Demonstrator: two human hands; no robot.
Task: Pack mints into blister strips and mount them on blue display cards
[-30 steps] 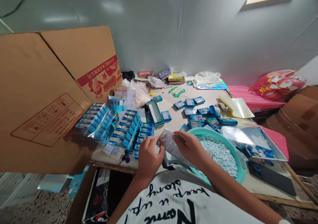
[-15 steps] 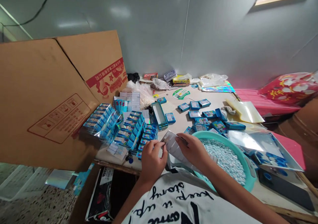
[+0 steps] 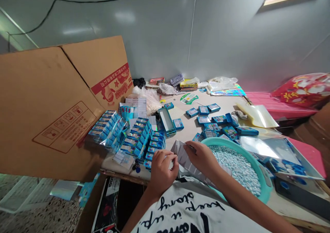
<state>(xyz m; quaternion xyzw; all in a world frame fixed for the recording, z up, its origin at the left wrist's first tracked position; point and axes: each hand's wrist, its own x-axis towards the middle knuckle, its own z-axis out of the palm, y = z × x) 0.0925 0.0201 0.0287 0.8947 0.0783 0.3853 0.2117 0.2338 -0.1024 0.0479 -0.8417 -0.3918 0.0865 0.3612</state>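
My right hand (image 3: pixel 202 156) grips a pale sheet of labels (image 3: pixel 184 159), marked off in rows, thumb and fingers on its upper edge. Just left of the sheet, my left hand (image 3: pixel 164 167) has thumb and fingertips pinched together; a whitish bit shows there, too small to name. Beneath the right forearm sits a turquoise basin (image 3: pixel 265 183) full of small pale-blue pieces (image 3: pixel 235 167). Stacked small blue boxes (image 3: pixel 136 136) stand left of my left hand. Loose blue boxes (image 3: pixel 211 127) lie beyond the basin.
A large cardboard carton (image 3: pixel 64 105) stands at the left. An open blue tray (image 3: pixel 167 119) lies mid-table. To the right are a shallow white box (image 3: pixel 313 164) and a dark phone-like slab (image 3: pixel 304 198). Plastic bags (image 3: pixel 221 83) lie along the wall.
The left hand's fingertips have come slightly away from the sheet's edge, with a whitish bit between them. The right hand still holds the sheet. The view has shifted a little.
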